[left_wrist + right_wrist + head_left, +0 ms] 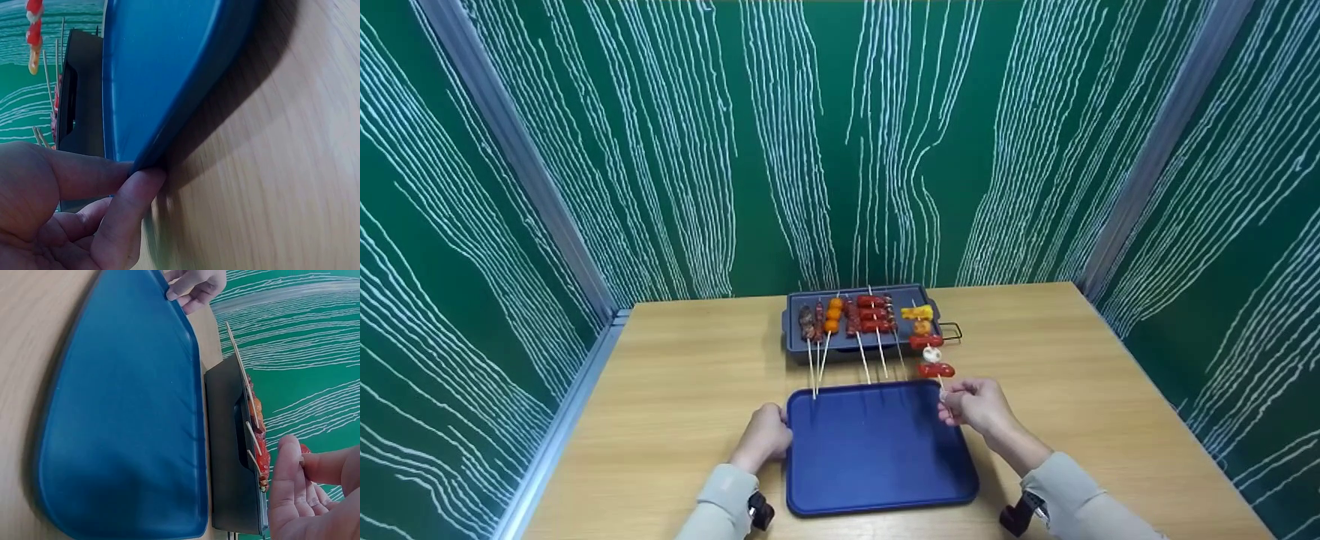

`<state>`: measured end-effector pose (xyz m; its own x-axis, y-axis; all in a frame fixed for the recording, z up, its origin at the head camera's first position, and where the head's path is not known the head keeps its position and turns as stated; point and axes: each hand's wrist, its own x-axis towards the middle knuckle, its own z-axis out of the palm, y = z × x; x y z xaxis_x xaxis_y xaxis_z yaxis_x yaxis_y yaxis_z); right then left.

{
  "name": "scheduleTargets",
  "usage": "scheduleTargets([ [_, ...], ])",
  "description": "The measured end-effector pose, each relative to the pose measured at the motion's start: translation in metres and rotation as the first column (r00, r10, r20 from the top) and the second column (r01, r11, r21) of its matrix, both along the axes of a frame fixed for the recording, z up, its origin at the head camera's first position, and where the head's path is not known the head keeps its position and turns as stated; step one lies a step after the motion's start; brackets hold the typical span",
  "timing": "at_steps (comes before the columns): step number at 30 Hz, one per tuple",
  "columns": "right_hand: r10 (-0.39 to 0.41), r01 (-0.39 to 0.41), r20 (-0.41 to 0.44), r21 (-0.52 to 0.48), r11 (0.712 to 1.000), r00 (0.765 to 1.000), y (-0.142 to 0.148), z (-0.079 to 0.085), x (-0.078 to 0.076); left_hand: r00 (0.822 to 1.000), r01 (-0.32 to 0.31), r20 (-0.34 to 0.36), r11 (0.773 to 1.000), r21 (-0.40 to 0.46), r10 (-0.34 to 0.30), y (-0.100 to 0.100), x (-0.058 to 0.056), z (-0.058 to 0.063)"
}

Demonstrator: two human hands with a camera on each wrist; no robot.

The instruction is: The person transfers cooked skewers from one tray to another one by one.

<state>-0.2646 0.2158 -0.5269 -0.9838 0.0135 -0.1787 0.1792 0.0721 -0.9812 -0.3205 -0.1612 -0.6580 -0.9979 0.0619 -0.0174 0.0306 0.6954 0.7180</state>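
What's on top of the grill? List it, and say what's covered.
Skewers of brown meat, orange balls and red pieces lie on the grill. The surface directly beneath them is covered, as is part of the right end behind the skewer the right hand holds.

A lab-like booth (450,247) is indicated by green, white-lined panels (877,150) and metal corner posts (520,150), by which a wooden table (697,345) is enclosed on three sides.

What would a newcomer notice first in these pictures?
Green walls with wavy white lines rise behind the wooden table. On it, a dark grill holds colourful skewers, with a blue tray in front. The right hand, near the tray's far right corner, holds another skewer.
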Motion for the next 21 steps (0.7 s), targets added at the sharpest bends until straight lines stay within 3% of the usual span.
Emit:
scheduleTargets([
  [21, -0.022, 0.021, 0.039, 0.024, 0.999, 0.999, 0.005, -0.021, 0.023, 1.000, -0.002, -0.004, 1.000, 0.004, 0.002, -0.001, -0.001, -0.003],
])
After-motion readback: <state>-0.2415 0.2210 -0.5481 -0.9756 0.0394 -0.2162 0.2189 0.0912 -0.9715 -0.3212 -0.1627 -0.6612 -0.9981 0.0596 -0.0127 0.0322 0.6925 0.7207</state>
